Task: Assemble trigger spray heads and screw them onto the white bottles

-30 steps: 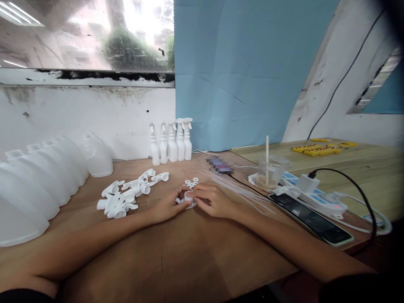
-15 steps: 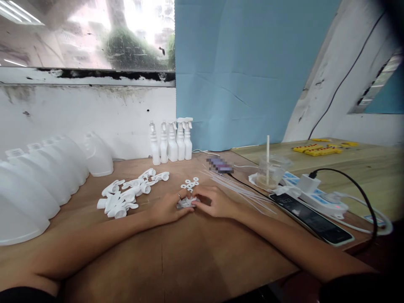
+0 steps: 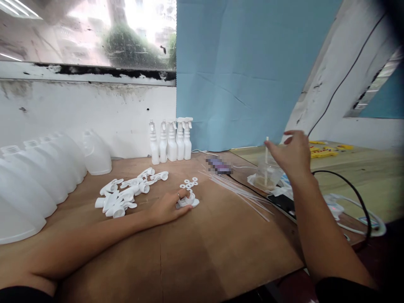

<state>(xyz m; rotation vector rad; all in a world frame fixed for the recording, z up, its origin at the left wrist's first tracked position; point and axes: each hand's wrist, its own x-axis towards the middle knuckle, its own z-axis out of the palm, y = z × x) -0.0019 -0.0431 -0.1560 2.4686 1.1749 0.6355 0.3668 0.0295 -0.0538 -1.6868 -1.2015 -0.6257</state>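
Observation:
My left hand [image 3: 173,206] rests on the brown tabletop with its fingers curled round a white trigger sprayer head [image 3: 192,202], partly hidden by them. Just beyond it lie several small white ring washers [image 3: 189,183]. My right hand [image 3: 293,155] is raised on the right, thumb and fingers spread apart, with nothing visible between them. Its thumb tip overlaps the top of a white straw [image 3: 267,156] standing in a clear plastic cup [image 3: 274,171]; whether they touch I cannot tell. More white sprayer heads [image 3: 121,195] lie in a pile left of my left hand.
Large white jugs [image 3: 34,181] line the left side. Several white spray bottles [image 3: 172,145] stand against the wall. Thin white tubes [image 3: 241,193] lie right of centre, near a phone [image 3: 218,165]. A dark-screened device [image 3: 282,204], cables and yellow pieces [image 3: 323,154] are on the right.
My right hand has left the sprayer head and risen to the right, beside the straw and cup. My left hand has stayed in place, still holding the sprayer head.

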